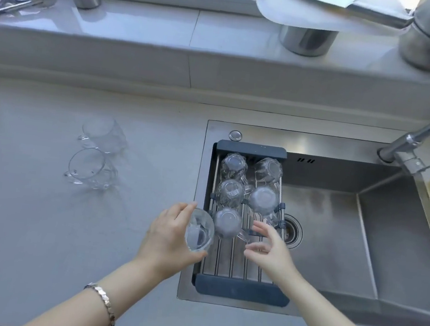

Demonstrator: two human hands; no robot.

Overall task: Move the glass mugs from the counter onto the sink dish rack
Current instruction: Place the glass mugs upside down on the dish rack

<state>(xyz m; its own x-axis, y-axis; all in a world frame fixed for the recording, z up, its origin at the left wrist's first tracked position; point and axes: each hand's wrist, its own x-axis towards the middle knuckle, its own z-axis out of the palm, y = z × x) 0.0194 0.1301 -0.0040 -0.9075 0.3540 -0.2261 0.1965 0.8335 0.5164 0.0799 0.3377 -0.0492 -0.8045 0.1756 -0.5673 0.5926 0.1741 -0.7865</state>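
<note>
My left hand grips a glass mug at the left edge of the dish rack, its mouth turned toward me. Just to its right, my right hand hovers over the rack's bars with fingers spread and nothing in it, close to the handle of the nearest upturned mug. Several glass mugs stand upside down in two rows on the rack. On the grey counter at the left, two more mugs lie on their sides.
The steel sink with its drain opens to the right of the rack, and a faucet reaches in from the right. Metal pots, a white board and utensils sit on the window ledge behind. A yellow item rests at the sink's right edge.
</note>
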